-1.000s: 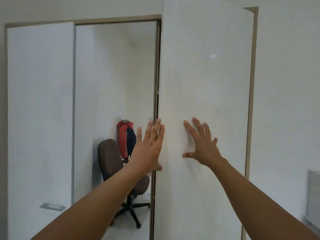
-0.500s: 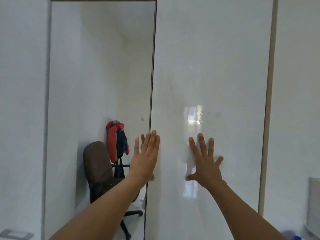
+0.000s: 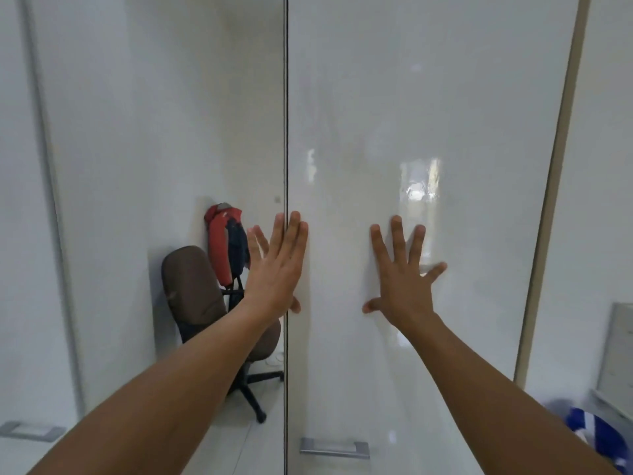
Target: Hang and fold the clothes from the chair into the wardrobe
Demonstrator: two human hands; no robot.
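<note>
Glossy white wardrobe doors fill the whole view, floor to top. The left grip [image 3: 277,269] is released, fingers straight and together. It lies flat across the dark seam [image 3: 285,97] between two panels, thumb resting on the white side. The right grip [image 3: 404,279] is released too, with fingers fanned wide and the palm pressed flat on the white door [image 3: 428,114], well to the right of the seam.

Low on that door sits a silver handle [image 3: 334,448]. The panel left of the seam acts as a mirror [image 3: 154,114], showing a faint double of the left fingers. The mirror also shows a brown office chair [image 3: 191,286] against a wall, with a red and navy garment [image 3: 222,241] hanging just behind its backrest. Blue-and-white striped cloth [image 3: 592,433] shows, blurred, at the bottom right corner.
</note>
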